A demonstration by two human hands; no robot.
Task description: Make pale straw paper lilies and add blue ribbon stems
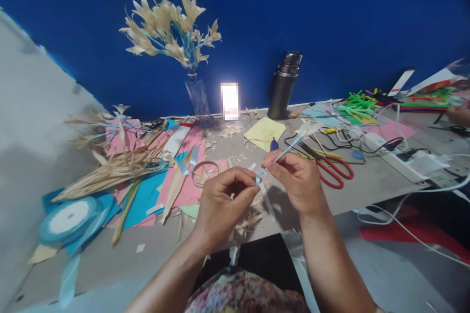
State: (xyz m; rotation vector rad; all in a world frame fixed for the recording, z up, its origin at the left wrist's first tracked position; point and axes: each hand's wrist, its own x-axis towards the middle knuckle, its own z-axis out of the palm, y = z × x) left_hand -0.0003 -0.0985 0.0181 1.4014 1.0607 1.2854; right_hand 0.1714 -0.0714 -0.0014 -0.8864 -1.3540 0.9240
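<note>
Between my hands, over the front of the table, is a corn husk flower with a blue-wrapped stem (pixel 286 152). Its pale bloom points up and to the right. My right hand (pixel 293 176) pinches the stem partway along. At the lower end, the thumb and fingertips of my left hand (pixel 229 200) are closed on a small pale blue ribbon end (pixel 258 180). Just right of my right hand lie red-handled scissors (pixel 340 176). A blue-capped glue bottle (pixel 273 145) shows partly behind my right fingers.
A clear vase (pixel 198 100) with husk flowers (pixel 165 29) stands at the back, near a dark thermos (pixel 284 85). Dried husks (pixel 110 171) and a blue ribbon roll (pixel 69 217) lie left. A white power strip (pixel 396 159) with cables is right. Another person's hand (pixel 460 115) is at far right.
</note>
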